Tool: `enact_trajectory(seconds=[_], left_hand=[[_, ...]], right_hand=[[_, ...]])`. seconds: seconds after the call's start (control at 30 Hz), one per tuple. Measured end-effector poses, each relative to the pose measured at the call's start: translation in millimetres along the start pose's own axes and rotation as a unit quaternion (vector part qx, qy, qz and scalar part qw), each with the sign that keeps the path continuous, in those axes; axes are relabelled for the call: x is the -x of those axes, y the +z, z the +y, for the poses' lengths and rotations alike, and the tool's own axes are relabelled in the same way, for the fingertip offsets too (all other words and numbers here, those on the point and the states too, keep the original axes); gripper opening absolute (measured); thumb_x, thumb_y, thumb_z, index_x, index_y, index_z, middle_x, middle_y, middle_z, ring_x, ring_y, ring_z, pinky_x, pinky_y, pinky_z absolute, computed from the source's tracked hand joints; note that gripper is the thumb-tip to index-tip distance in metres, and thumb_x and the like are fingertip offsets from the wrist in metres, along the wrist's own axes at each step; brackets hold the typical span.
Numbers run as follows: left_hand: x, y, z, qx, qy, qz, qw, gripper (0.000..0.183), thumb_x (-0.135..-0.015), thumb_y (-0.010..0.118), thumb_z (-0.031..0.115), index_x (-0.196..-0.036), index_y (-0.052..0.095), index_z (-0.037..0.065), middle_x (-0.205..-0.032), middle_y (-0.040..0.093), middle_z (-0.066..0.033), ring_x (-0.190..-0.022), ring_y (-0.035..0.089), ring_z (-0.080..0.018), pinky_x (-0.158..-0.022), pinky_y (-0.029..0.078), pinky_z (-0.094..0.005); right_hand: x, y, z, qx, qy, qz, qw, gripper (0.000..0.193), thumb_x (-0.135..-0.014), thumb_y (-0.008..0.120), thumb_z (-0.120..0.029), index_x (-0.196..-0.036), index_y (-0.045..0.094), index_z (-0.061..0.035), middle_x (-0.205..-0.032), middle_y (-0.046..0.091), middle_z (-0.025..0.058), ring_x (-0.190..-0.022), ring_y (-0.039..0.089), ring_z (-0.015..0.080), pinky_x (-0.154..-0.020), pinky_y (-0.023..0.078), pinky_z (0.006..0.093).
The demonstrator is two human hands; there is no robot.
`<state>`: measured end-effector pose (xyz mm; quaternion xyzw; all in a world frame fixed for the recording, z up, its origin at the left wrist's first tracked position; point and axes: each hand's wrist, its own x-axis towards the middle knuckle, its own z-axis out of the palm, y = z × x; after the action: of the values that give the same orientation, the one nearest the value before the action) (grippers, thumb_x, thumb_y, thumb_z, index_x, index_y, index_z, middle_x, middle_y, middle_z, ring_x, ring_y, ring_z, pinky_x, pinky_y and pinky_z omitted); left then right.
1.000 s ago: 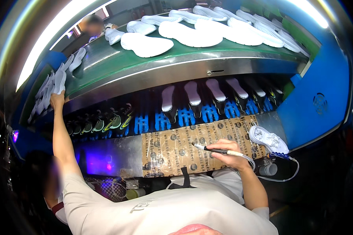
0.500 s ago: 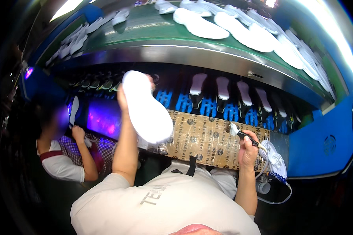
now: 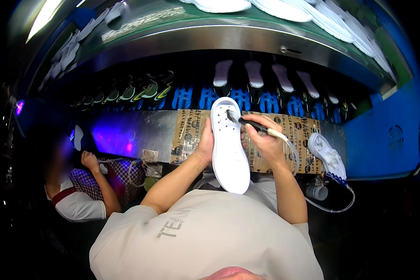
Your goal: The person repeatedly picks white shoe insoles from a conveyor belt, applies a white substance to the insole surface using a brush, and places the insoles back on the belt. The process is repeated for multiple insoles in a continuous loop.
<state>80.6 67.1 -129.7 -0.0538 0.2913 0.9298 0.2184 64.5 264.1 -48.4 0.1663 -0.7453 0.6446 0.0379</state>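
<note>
A white shoe sole [image 3: 230, 154] stands in front of my chest, its hollow inner face with small dark holes turned up toward me. My left hand [image 3: 206, 143] grips it by its left edge, the fingers hidden behind it. In my right hand [image 3: 269, 141] is a black-handled brush [image 3: 254, 124], joined to a pale tube [image 3: 291, 147]. The brush's bristles touch the sole's inside near the upper end, among the holes.
A cardboard-covered ledge [image 3: 184, 135] runs behind my hands. Another white sole [image 3: 329, 156] lies at its right end. Shoe uppers [image 3: 284, 84] hang in a row beyond. White soles [image 3: 284, 9] rest on the green conveyor [image 3: 140, 25] above. A co-worker [image 3: 86, 196] sits at left.
My left hand has brought the sole down and toward the middle, its inner face now showing. My right hand has moved left, and the brush now meets the sole.
</note>
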Motion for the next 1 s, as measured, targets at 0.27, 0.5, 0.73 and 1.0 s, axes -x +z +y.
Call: enact_trajectory(seconds=[0.27, 0.5, 0.73, 1.0], left_hand=[[-14, 10, 6, -0.029, 0.044, 0.036, 0.998, 0.079, -0.107, 0.009, 0.066, -0.152, 0.045, 0.013, -0.143, 0.057, -0.0137, -0.132, 0.059, -0.0280, -0.110, 0.054, -0.0473], [-25, 17, 15, 0.034, 0.071, -0.068, 0.995, 0.082, -0.105, 0.012, 0.071, -0.147, 0.050, 0.012, -0.128, 0.064, -0.0192, -0.120, 0.066, -0.0291, -0.098, 0.062, -0.0465], [-31, 37, 44, 0.080, 0.062, -0.084, 0.991, 0.085, -0.104, 0.011, 0.072, -0.144, 0.050, 0.008, -0.114, 0.063, -0.0185, -0.094, 0.066, -0.0274, -0.084, 0.060, -0.0443], [-40, 49, 86, 0.001, 0.116, -0.119, 0.986, 0.083, -0.104, 0.022, 0.073, -0.146, 0.048, 0.006, -0.115, 0.062, -0.0182, -0.094, 0.067, -0.0255, -0.084, 0.061, -0.0430]], right_hand=[[-11, 2, 22, 0.034, -0.170, -0.128, 0.977, 0.027, -0.082, 0.082, -0.007, -0.109, 0.082, -0.0067, -0.086, 0.074, 0.0071, -0.080, 0.064, 0.0200, -0.083, 0.049, 0.0347], [-6, -5, 9, 0.128, -0.263, -0.151, 0.944, 0.028, -0.083, 0.083, -0.011, -0.111, 0.082, -0.0108, -0.087, 0.075, 0.0058, -0.084, 0.064, 0.0207, -0.087, 0.048, 0.0362], [0, -6, -16, 0.173, -0.263, -0.203, 0.927, 0.030, -0.080, 0.086, -0.014, -0.110, 0.083, -0.0157, -0.086, 0.073, 0.0023, -0.087, 0.064, 0.0183, -0.091, 0.046, 0.0368], [8, -11, -33, 0.149, -0.239, -0.301, 0.911, 0.030, -0.079, 0.088, -0.016, -0.109, 0.083, -0.0169, -0.089, 0.074, 0.0017, -0.089, 0.063, 0.0184, -0.085, 0.044, 0.0361]])
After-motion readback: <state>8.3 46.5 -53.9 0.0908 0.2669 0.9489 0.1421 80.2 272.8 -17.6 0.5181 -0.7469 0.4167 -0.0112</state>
